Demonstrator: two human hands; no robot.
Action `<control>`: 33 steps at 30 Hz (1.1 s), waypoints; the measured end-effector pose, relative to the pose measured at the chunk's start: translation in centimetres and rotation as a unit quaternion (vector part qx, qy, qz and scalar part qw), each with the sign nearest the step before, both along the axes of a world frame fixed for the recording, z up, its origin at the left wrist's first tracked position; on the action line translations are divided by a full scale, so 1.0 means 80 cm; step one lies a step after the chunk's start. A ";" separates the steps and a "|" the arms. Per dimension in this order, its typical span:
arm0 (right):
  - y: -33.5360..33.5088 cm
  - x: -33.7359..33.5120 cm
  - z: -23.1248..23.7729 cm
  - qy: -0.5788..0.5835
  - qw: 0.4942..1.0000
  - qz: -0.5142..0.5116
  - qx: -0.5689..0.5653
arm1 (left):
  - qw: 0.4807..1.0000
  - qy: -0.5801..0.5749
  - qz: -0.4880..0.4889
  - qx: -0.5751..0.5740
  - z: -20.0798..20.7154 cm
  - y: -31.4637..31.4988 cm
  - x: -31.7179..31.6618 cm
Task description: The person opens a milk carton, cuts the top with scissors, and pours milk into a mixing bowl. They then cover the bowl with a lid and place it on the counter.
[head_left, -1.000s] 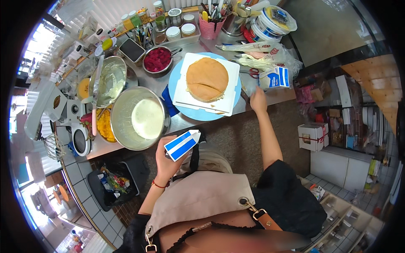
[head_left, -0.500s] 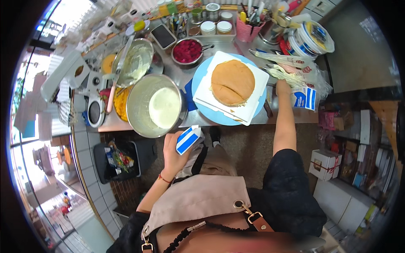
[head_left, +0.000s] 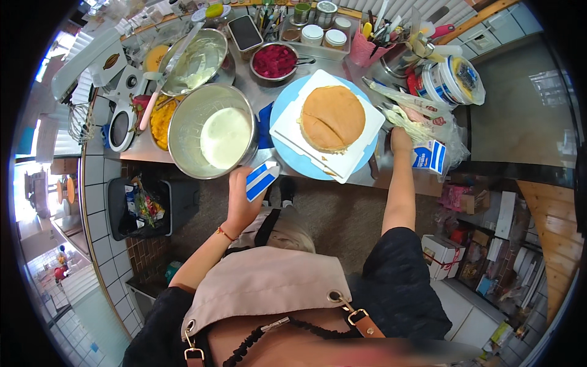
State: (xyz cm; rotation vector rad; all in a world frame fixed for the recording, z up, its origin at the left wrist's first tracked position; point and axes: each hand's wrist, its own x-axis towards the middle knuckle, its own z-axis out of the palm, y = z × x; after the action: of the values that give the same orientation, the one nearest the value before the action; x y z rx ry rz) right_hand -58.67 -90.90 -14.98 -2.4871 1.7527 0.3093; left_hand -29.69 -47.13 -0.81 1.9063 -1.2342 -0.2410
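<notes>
A steel bowl (head_left: 185, 119) stands beyond the left hand (head_left: 241, 194), which clasps a blue-and-white carton (head_left: 262, 181); a cake (head_left: 334, 115) and piping bags (head_left: 406, 95) lie near the right hand (head_left: 401, 139), whose grip I cannot tell; cake round and split, bags crinkled plastic

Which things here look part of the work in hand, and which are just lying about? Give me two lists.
Likely in use:
blue-and-white carton, in the left hand
piping bags, by the right hand
cake
white board
blue round base
large metal bowl

Probably just lying about:
ribboned white box
bin
pink utensil holder
</notes>
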 end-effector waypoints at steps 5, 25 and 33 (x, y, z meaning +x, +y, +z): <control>-0.013 -0.021 0.006 -0.087 0.996 -0.027 0.017 | 0.999 -0.020 -0.023 0.024 0.009 -0.015 0.005; 0.385 0.083 0.188 -0.437 0.868 0.186 0.145 | 0.988 0.035 -0.148 -0.010 0.007 -0.030 0.026; 0.368 0.086 0.219 -0.393 0.869 0.276 0.122 | 0.958 0.069 -0.274 0.048 0.039 -0.024 0.032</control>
State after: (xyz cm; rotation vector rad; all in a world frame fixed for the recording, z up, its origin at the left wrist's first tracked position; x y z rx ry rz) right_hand -51.79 -61.47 2.51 -2.3466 0.6393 -0.3911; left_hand -27.12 -49.05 2.33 1.5557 -1.6567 -0.7235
